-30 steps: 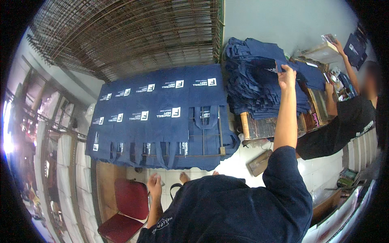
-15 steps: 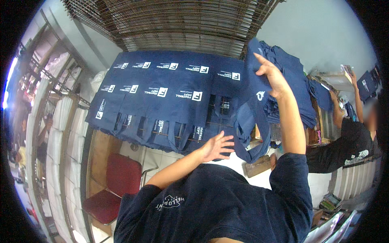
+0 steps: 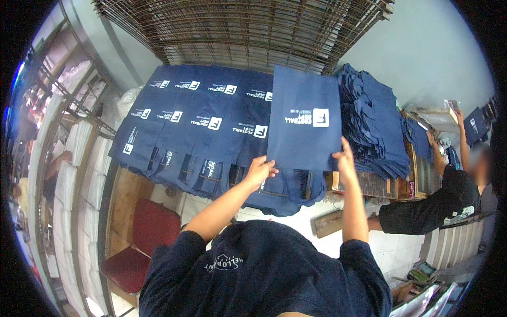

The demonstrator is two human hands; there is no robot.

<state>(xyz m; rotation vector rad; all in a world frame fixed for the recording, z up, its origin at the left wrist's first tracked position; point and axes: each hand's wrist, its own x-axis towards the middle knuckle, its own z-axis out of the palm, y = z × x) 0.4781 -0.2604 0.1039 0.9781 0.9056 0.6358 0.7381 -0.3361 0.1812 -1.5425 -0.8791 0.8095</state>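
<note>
A navy cloth tote bag [image 3: 302,145] with a white print is spread flat over the right end of rows of like bags. My left hand [image 3: 261,173] is closed at its near left corner, thumb and fingers pinching the cloth. At the near right corner, my right hand [image 3: 345,162] grips the edge between thumb and fingers, its index finger pointing up along the side. Printed navy bags [image 3: 195,122] overlap in rows across the table to the left, some handles hanging at the front.
A heap of folded navy bags [image 3: 372,119] lies to the right on a wooden support [image 3: 364,185]. Wire racks [image 3: 243,31] are stacked at the back. A red chair [image 3: 153,227] and shelving [image 3: 68,211] stand left. Another person [image 3: 433,203] is at work on the right.
My right hand has come down and nearer from the heap. The tote bag, half folded with dangling handles before, now lies flat. My left hand has shifted left and closed on its corner.
</note>
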